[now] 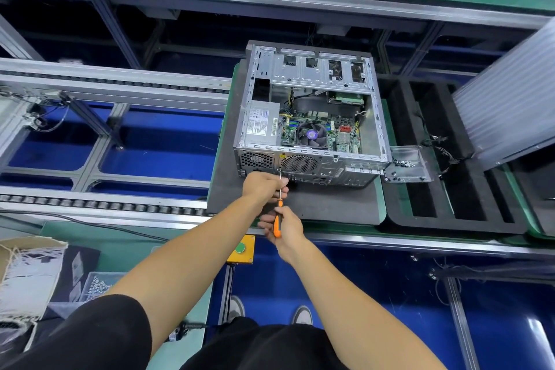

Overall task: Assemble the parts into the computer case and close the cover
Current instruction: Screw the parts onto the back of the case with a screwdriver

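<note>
A dark mat (330, 204) on a green conveyor line carries one open computer case (309, 117), its rear panel facing the person, just beyond both hands. One orange-handled screwdriver (278, 218) points at that panel. The right hand (283, 230) grips its handle; the left hand (264, 186), just ahead, pinches its shaft near the case. One clear tray of screws (407, 165) sits right of the hands.

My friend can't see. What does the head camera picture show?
Two hands drive a screw into the back of an open computer case: the right hand grips an orange screwdriver, the left hand steadies its shaft.
</note>
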A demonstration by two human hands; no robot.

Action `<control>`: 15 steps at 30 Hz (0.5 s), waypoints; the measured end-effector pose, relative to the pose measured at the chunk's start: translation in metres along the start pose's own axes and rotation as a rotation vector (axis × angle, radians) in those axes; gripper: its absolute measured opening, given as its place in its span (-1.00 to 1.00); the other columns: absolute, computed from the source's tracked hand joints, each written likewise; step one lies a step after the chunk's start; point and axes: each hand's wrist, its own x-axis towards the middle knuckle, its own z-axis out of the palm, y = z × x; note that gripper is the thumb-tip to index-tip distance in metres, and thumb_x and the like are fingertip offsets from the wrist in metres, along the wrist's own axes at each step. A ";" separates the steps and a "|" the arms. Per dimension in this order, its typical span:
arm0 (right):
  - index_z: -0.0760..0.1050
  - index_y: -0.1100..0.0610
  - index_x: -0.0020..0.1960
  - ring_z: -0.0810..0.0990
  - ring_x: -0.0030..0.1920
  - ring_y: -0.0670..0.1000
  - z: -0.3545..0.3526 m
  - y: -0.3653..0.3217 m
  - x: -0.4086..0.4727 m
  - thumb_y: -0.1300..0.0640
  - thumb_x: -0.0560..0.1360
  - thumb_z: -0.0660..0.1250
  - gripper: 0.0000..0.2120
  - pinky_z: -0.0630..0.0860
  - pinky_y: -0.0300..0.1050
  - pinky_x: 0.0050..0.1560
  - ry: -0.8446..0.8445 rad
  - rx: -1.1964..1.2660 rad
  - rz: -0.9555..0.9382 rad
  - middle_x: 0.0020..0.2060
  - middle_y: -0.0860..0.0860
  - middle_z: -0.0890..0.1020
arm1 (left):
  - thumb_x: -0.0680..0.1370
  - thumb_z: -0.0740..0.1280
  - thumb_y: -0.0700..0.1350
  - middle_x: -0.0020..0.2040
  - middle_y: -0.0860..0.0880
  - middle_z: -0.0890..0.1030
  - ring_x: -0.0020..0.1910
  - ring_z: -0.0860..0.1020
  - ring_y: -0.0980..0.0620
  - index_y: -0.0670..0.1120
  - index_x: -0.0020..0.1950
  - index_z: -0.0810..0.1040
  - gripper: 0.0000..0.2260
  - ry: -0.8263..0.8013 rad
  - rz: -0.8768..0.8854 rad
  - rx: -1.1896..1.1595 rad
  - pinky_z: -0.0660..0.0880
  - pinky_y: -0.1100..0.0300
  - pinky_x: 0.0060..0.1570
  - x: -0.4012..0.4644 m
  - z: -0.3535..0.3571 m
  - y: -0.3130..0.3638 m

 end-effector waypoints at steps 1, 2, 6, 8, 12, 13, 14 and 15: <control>0.54 0.20 -0.04 0.70 -0.36 0.03 -0.001 0.000 0.002 0.12 0.67 0.19 -0.78 0.54 -0.18 -0.36 -0.017 -0.006 0.010 -0.32 0.11 0.72 | 0.56 0.47 -0.13 -0.18 -0.09 0.74 -0.25 0.70 0.05 -0.20 0.09 0.68 -0.82 -0.008 0.030 0.012 0.64 0.15 -0.26 -0.002 -0.002 -0.001; 0.56 0.18 -0.06 0.69 -0.33 0.02 0.000 -0.001 0.003 0.10 0.66 0.20 -0.77 0.54 -0.16 -0.31 -0.018 -0.039 0.007 -0.30 0.10 0.73 | 0.57 0.46 -0.09 -0.15 -0.07 0.74 -0.19 0.71 0.07 -0.17 0.12 0.67 -0.80 -0.009 0.063 0.026 0.62 0.14 -0.27 -0.004 -0.004 -0.004; 0.58 0.10 -0.16 0.53 -0.30 -0.03 0.003 -0.007 0.007 0.10 0.60 0.29 -0.80 0.44 -0.16 -0.25 0.094 -0.239 -0.066 -0.35 0.00 0.62 | 0.59 0.35 0.18 0.05 0.01 0.64 -0.01 0.62 0.01 0.03 0.15 0.56 -0.73 0.126 0.112 0.166 0.61 0.09 -0.26 -0.019 -0.011 -0.019; 0.61 0.10 -0.22 0.54 -0.35 -0.03 0.002 -0.007 0.009 0.13 0.59 0.29 -0.77 0.45 -0.19 -0.34 0.076 -0.264 -0.094 -0.38 0.00 0.64 | 0.61 0.27 0.21 0.09 0.04 0.54 0.15 0.47 -0.02 0.02 0.15 0.49 -0.70 0.319 0.126 0.302 0.53 -0.03 0.07 -0.032 -0.009 -0.032; 0.62 0.08 -0.26 0.56 -0.34 0.03 -0.001 -0.007 0.009 0.06 0.55 0.31 -0.75 0.45 -0.16 -0.39 0.094 -0.342 -0.087 -0.27 0.09 0.65 | 0.63 0.11 0.32 -0.08 -0.12 0.48 -0.15 0.51 -0.08 -0.17 0.08 0.38 -0.48 0.113 -0.149 0.002 0.43 0.12 -0.25 -0.061 -0.005 -0.047; 0.64 0.08 -0.24 0.54 -0.36 0.04 -0.002 -0.007 0.008 0.03 0.53 0.32 -0.76 0.42 -0.14 -0.41 0.105 -0.368 -0.069 -0.23 0.12 0.65 | 0.62 0.06 0.37 -0.24 -0.12 0.49 -0.32 0.48 -0.04 -0.16 -0.03 0.41 -0.42 -0.046 -0.244 -0.092 0.39 0.19 -0.40 -0.069 -0.005 -0.047; 0.67 0.10 -0.19 0.52 -0.38 0.05 -0.001 -0.007 0.008 0.01 0.52 0.32 -0.77 0.40 -0.12 -0.43 0.105 -0.378 -0.051 -0.19 0.15 0.67 | 0.61 0.03 0.40 -0.36 -0.10 0.46 -0.44 0.42 -0.01 -0.14 -0.15 0.42 -0.40 -0.144 -0.294 -0.168 0.33 0.24 -0.48 -0.074 -0.004 -0.047; 0.70 0.12 -0.10 0.52 -0.38 0.05 -0.001 -0.007 0.009 0.00 0.52 0.32 -0.75 0.39 -0.11 -0.43 0.100 -0.389 -0.043 -0.15 0.17 0.69 | 0.61 0.04 0.39 -0.42 -0.08 0.42 -0.50 0.35 0.03 -0.11 -0.22 0.41 -0.41 -0.175 -0.303 -0.219 0.28 0.27 -0.52 -0.076 -0.003 -0.047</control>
